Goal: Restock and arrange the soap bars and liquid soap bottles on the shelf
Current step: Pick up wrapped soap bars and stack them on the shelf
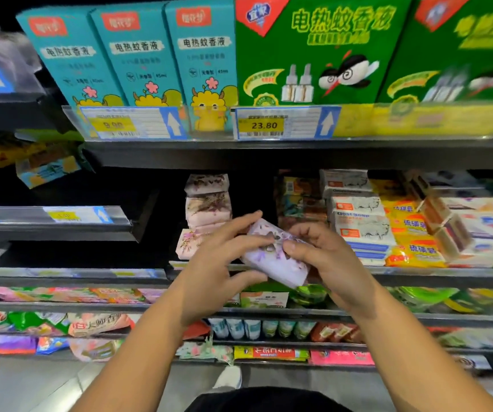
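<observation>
The left hand (221, 257) and right hand (328, 260) together grip 1 lavender-wrapped soap bar (269, 264), fingers curled round its ends. It is held tilted in front of the shelf (417, 276). Behind it a stack of similar bars (206, 209) stands on that shelf, left of white goat soap boxes (361, 224).

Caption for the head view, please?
Left hand and right hand hold a purple-wrapped soap bar in front of a stack of similar bars on the shelf.

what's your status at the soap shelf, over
Two-handed: left hand and right hand grip purple soap bar. Bar tilted in front of stack of floral bars, not yet shelved. Nothing in the way.
</observation>
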`<state>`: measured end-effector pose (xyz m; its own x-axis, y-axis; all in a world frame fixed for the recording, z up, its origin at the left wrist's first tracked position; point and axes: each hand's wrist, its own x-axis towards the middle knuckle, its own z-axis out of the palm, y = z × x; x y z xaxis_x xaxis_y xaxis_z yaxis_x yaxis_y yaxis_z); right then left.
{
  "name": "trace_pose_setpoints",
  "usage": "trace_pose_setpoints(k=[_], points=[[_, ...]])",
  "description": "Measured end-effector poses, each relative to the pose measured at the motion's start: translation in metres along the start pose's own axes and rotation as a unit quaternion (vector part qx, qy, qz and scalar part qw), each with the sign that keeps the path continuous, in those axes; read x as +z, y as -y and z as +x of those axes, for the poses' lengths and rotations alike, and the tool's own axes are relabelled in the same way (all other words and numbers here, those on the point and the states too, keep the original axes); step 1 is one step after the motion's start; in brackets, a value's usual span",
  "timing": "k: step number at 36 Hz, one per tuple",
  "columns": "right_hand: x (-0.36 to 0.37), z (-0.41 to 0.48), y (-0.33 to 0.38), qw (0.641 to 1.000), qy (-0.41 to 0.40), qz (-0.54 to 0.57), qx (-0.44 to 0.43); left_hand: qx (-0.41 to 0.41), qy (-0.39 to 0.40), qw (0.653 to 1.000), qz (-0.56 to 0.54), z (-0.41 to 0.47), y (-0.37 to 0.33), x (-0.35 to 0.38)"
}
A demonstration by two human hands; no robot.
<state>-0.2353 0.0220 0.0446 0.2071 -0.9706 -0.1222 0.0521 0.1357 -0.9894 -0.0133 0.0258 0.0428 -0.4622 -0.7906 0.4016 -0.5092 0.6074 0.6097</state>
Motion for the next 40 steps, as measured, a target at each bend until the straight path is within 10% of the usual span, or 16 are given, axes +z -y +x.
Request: trace_pose_setpoints(k=[16, 27, 40], points=[[-0.022, -0.041, -0.02, 0.996, 0.018, 0.033, 0.086, -0.124, -0.065, 0.985, -0.1, -0.016, -0.031, 0.05], [-0.032, -0.053, -0.03, 1.0, 0.028, 0.011, -0.002, -0.369, -0.074, 0.858, -0.35, -0.018, -0.052, 0.067], [-0.046, -0.052, -0.023, 0.995, -0.007, 0.091, 0.028, -0.236, 0.02, 0.957, -0.17, -0.024, -0.061, 0.058]])
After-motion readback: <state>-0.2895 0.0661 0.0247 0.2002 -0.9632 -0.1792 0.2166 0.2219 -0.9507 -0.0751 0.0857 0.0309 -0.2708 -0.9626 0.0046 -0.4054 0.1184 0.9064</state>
